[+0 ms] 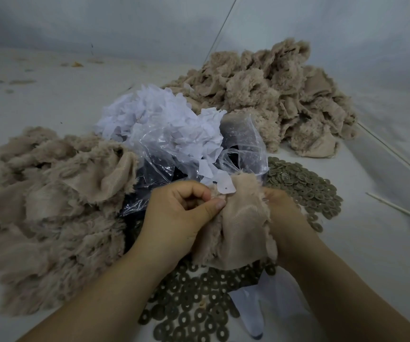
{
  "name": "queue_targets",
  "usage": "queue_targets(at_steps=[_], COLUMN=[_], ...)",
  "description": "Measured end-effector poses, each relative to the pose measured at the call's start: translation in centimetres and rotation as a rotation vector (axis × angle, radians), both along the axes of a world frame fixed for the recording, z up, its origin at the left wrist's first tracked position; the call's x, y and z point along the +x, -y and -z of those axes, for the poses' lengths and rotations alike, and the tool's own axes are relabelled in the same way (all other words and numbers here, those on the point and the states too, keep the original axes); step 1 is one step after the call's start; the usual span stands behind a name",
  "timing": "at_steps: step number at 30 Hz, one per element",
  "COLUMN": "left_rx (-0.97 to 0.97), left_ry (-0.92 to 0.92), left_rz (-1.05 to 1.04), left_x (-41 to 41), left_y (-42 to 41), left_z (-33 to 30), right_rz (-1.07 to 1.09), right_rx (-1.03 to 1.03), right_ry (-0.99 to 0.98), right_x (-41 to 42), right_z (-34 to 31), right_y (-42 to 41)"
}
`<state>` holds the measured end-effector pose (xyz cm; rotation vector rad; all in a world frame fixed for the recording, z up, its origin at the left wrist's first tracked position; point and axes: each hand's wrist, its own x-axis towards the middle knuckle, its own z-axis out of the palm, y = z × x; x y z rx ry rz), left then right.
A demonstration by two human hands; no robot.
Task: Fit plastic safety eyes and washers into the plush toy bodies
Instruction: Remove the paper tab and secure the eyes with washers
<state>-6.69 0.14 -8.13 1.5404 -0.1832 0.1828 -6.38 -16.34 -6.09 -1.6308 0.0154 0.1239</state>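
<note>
Head view is showing us working low over a pale counter [371, 243], with one beige plush toy body [241, 233] turned inside out and held upright between both hands, its long axis running from our wrists up toward a small white patch [226, 188] with a dark hole at its top edge. Our left hand [181, 213] is gripping the left side of the body, fingers [194, 193] curled and the thumb pressing the fabric just below that patch; our right hand [280, 213] is sitting mostly behind the fabric, and it seems to be holding the body from the back, though we cannot tell how its fingers are lying. We are not seeing any eye or washer in either hand. Loose washers [305, 183] are lying just beyond the right hand, and more washers [194, 307] are spreading between our forearms, so the right hand is the nearer one for picking one up. A clear plastic bag [164, 154] with dark contents, probably the eyes, is lying directly behind the left hand, beside a heap of white pieces [154, 112]. Piles of plush bodies are lying at left [51, 193] and at far right [273, 95]. We are judging that the hole at the patch is where the next move is aiming
</note>
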Motion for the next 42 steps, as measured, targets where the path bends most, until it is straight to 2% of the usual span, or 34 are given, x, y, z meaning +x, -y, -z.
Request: queue_targets(at_steps=[3,7,9,11,13,15,17,20,24,34,38,42], left_rx=[0.072,0.129,0.145,0.162,0.15,0.111,0.025,-0.116,-0.197,-0.206,-0.133,-0.07], left_ry=[0.022,0.081,0.096,0.094,0.066,0.017,-0.049,-0.138,-0.187,-0.217,-0.148,-0.13], left_rz=[-0.045,-0.043,-0.046,-0.029,0.022,0.062,0.087,0.123,0.161,0.153,0.113,0.056], left_x=[0.1,0.2,0.3,0.3,0.2,0.2,0.3,0.3,0.3,0.2,-0.1,-0.1], left_y=[0.0,-0.1,0.0,0.0,-0.1,-0.2,-0.3,-0.3,-0.2,-0.2,0.1,0.2], left_z=[0.1,0.2,0.2,0.3,0.3,0.4,0.4,0.3,0.2,0.1,-0.1,-0.1], right_rz=[-0.039,0.015,-0.054,-0.111,-0.086,-0.037,-0.053,-0.105,-0.062,-0.017,0.014,0.022], right_rx=[-0.015,-0.008,0.041,-0.051,-0.184,-0.226,-0.156,0.053,0.087,-0.074,-0.191,-0.211], right_ry=[0.063,0.012,0.019,0.08,0.198,0.221,0.179,0.042,0.029,0.159,0.226,0.291], right_x=[-0.1,0.2,0.1,-0.1,-0.2,-0.1,0.0,0.1,0.3,0.1,0.0,-0.2], right_z=[0.7,0.9,0.5,0.4,0.3,0.5,0.7,1.1,1.5,1.1,1.0,0.8], right_y=[0.0,0.3,0.2,0.4,0.1,0.1,0.4,0.7,0.3,0.2,-0.1,-0.2])
